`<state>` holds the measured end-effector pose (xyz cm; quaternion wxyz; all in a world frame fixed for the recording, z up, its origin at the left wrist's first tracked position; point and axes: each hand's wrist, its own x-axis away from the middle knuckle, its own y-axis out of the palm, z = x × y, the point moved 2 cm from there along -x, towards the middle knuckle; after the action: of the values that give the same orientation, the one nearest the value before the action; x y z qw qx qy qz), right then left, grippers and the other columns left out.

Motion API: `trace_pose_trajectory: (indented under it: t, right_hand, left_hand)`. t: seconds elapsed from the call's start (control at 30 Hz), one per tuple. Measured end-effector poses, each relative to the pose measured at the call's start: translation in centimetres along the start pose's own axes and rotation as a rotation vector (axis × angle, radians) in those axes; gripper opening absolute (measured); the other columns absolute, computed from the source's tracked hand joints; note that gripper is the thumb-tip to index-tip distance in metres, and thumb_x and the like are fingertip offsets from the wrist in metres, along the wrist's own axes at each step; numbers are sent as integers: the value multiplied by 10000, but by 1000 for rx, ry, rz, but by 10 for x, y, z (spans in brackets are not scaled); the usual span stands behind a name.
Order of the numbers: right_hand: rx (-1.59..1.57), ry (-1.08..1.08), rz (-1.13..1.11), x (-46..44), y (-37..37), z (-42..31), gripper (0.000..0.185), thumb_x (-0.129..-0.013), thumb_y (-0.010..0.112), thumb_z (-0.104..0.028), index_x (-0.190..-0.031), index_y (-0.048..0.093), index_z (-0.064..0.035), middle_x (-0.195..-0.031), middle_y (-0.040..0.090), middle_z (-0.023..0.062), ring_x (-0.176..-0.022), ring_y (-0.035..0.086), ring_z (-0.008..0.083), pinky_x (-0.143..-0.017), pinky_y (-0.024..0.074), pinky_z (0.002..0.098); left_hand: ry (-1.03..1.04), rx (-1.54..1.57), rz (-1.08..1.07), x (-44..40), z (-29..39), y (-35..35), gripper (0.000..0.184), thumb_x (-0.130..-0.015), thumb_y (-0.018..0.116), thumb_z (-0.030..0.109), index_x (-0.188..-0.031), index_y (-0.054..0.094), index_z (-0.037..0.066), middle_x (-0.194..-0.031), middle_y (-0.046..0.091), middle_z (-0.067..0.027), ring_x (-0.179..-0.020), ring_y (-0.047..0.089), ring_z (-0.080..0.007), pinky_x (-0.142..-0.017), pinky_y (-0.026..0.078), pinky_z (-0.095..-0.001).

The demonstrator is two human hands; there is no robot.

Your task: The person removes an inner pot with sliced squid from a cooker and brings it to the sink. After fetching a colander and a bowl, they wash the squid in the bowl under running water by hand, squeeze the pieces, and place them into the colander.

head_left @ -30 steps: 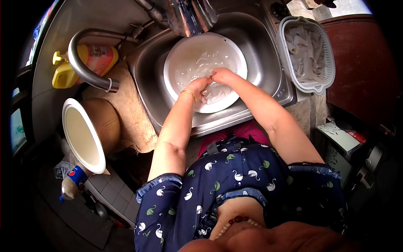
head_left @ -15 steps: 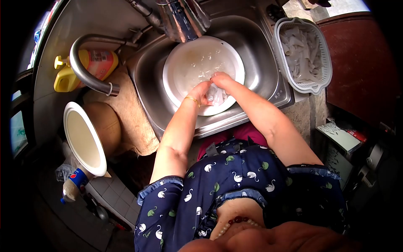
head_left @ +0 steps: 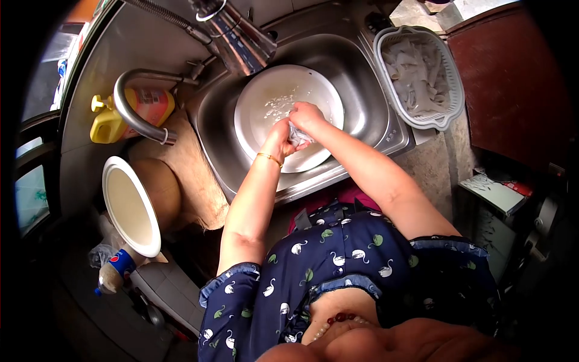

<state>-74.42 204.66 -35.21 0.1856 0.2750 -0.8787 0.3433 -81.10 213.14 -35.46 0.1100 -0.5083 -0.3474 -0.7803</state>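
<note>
A large white basin point(head_left: 256, 108) holding water sits in the steel sink point(head_left: 368, 90). Over its near part, my left hand point(head_left: 278, 140) is closed around a crumpled, pale translucent piece point(head_left: 298, 136). My right hand point(head_left: 306, 116) touches the same piece from above, its fingers bent together at the top of it. More pale pieces of similar look point(head_left: 419, 75) fill a white basket point(head_left: 456, 114) to the right of the sink.
A chrome spray head point(head_left: 241, 45) hangs over the sink's back edge. On the left are a curved faucet point(head_left: 123, 102), a yellow jug point(head_left: 107, 125), and a tilted pot with a white rim point(head_left: 158, 238). A bottle with a blue label point(head_left: 122, 262) lies below.
Both hands have gathered the pale piece from the water into a tighter bunch and lifted it somewhat. The whole view has shifted, with the basin appearing slightly lower.
</note>
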Motion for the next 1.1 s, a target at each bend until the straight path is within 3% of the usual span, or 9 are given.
trace_pose_trajectory:
  t: [0.27, 0.3, 0.47, 0.57, 0.73, 0.83, 1.1]
  right_hand:
    - [-43, -79, 41, 38, -41, -60, 256, -787, 511, -210, -957, 612, -47, -1020, 614, 175, -978, 576, 340, -855, 454, 394]
    - [-33, -184, 92, 37, -41, -61, 253, -792, 510, -209, -956, 610, -44, -1013, 614, 180, -973, 575, 350, -854, 453, 405]
    - [-73, -296, 156, 47, -54, -81, 254, -799, 526, -221, -950, 617, -38, -990, 612, 196, -958, 574, 369, -849, 452, 426]
    - [-50, -270, 97, 56, -64, -89, 286, -802, 495, -215, -1001, 609, -44, -1083, 599, 173, -1027, 562, 343, -895, 446, 399]
    - [-37, -305, 102, 58, -64, -86, 291, -803, 513, -223, -996, 619, -33, -1034, 619, 188, -991, 581, 355, -868, 461, 415]
    - [-47, -294, 67, 58, -66, -85, 277, -801, 516, -223, -970, 622, -32, -1016, 624, 189, -976, 586, 358, -856, 466, 419]
    - [-102, -284, 60, 57, -72, -80, 240, -784, 529, -219, -899, 616, -26, -926, 629, 195, -911, 590, 373, -801, 464, 440]
  left_hand:
    - [164, 26, -2, 40, 20, 20, 324, -930, 391, 358, -1053, 521, 87, -893, 622, -104, -707, 632, -248, -496, 558, -392]
    - [179, 22, 4, 47, 23, 23, 327, -929, 395, 366, -1055, 524, 94, -894, 623, -99, -706, 632, -244, -493, 556, -388]
    - [288, 27, -51, 71, 33, 35, 397, -913, 454, 437, -1046, 526, 70, -866, 624, -93, -677, 632, -228, -473, 549, -367]
    - [318, 3, -41, 78, 35, 40, 388, -920, 446, 426, -1036, 525, 64, -844, 622, -92, -635, 627, -221, -439, 543, -354]
    - [347, 18, -16, 81, 30, 45, 363, -934, 413, 379, -1031, 520, 46, -830, 616, -95, -587, 617, -224, -398, 533, -343]
    - [367, -14, -67, 87, 29, 46, 324, -945, 365, 261, -1022, 515, -16, -862, 628, -133, -665, 649, -240, -476, 569, -346]
    - [379, -10, -20, 93, 26, 59, 334, -943, 331, 264, -1017, 521, 0, -829, 624, -125, -617, 635, -240, -421, 550, -341]
